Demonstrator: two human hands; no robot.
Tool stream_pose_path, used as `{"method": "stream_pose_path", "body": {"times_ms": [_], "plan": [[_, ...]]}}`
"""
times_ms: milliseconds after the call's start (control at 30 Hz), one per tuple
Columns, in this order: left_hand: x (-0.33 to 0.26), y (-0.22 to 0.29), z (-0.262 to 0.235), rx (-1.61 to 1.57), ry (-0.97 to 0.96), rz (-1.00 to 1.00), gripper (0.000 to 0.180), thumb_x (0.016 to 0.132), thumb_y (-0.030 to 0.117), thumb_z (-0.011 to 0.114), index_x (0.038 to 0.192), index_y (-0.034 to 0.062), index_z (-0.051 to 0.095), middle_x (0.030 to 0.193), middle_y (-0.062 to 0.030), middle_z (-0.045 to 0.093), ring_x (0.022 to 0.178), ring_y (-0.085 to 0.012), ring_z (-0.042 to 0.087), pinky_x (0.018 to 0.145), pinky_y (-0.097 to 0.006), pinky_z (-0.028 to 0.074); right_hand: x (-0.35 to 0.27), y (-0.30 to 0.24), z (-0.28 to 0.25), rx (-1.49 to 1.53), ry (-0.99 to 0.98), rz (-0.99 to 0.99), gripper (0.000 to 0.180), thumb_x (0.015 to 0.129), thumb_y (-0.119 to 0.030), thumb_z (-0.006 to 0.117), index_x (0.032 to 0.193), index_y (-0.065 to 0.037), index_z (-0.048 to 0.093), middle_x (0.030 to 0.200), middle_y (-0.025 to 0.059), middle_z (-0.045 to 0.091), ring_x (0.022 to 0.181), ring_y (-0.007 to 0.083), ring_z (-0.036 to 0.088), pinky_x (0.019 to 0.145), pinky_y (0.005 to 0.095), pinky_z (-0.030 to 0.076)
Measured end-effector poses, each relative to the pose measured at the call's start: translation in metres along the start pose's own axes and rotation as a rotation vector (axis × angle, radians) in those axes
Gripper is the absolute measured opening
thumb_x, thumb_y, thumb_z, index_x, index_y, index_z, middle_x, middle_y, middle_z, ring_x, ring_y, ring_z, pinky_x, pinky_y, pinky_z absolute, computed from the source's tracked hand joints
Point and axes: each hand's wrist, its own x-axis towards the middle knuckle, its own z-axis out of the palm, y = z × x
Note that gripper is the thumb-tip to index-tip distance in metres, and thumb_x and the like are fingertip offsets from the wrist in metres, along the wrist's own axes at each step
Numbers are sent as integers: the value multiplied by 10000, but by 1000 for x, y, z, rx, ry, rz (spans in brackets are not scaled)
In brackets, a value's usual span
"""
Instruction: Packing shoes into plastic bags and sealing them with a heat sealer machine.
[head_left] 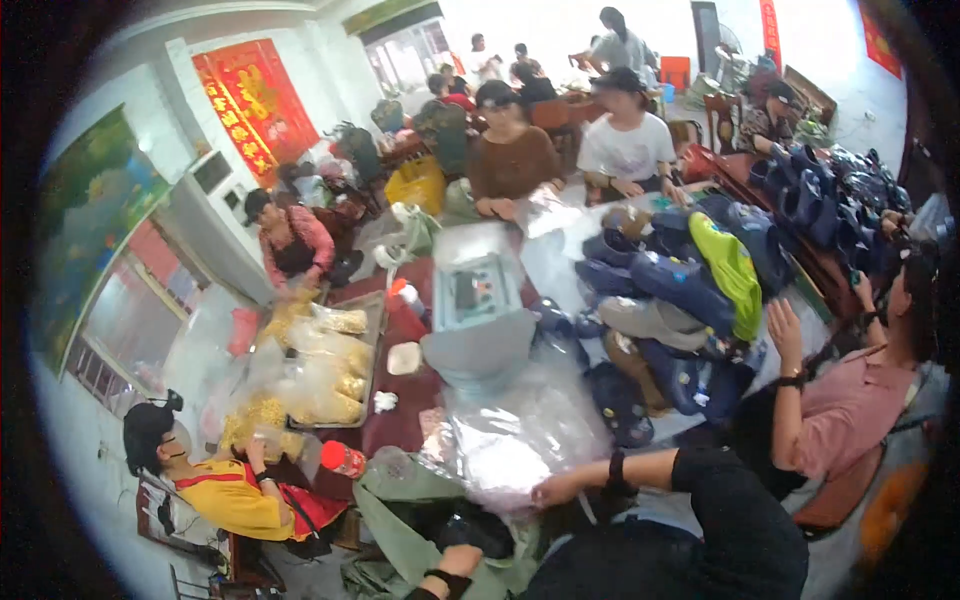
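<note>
My right hand (560, 487) reaches in from the right in a black sleeve, with a dark band at the wrist. Its fingers are closed at the lower edge of a stack of clear plastic bags (520, 430), which lies shiny on the table. Lower down, my left hand (460, 561) is curled over a pale green sack (400, 490). A dark thing (470, 528) shows in the sack's mouth, right in front of this hand. What the left fingers hold, if anything, is hidden. Beyond the bags stands a grey machine (478, 345) with a control panel.
Dark blue, grey and brown shoe-like items (680, 290) are heaped on the right, a lime green one (730, 270) among them. At left, a tray (372, 375) bears bags of yellow pieces (335, 370). A red-lidded jar (343, 459) lies nearby. Several people sit around the tables.
</note>
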Motion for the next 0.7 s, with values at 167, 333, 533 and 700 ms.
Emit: {"method": "stream_pose_path", "body": {"times_ms": [167,333,533,700], "plan": [[56,44,-125,12,129,66,190,803,227,530,910,78,576,825,-165,605,774,-363,582,653,-449,462,-135,-46,-77,-18,313,210,349,894,-254,481,1138,-5,495,1019,174,606,927,272,581,776,361,454],[82,155,-296,-130,632,438,271,855,249,501,1022,50,577,937,-187,593,879,-331,576,746,-385,460,-264,-153,-121,101,802,-114,278,914,-221,467,1083,-16,551,953,92,637,829,189,604,728,294,469],[1,327,-420,-984,749,1353,625,880,539,353,1199,20,495,1193,-177,519,1078,-305,518,899,-381,397,-337,-170,-139,357,1073,-213,238,924,-150,452,1037,32,555,942,71,622,897,122,576,803,255,449],[-24,380,-402,-1059,1043,1687,586,873,495,342,1194,31,500,1159,-101,560,1054,-249,528,885,-377,406,-314,-110,-121,403,1012,-120,223,913,-147,480,1035,27,547,901,57,613,851,104,564,778,245,449]]}}
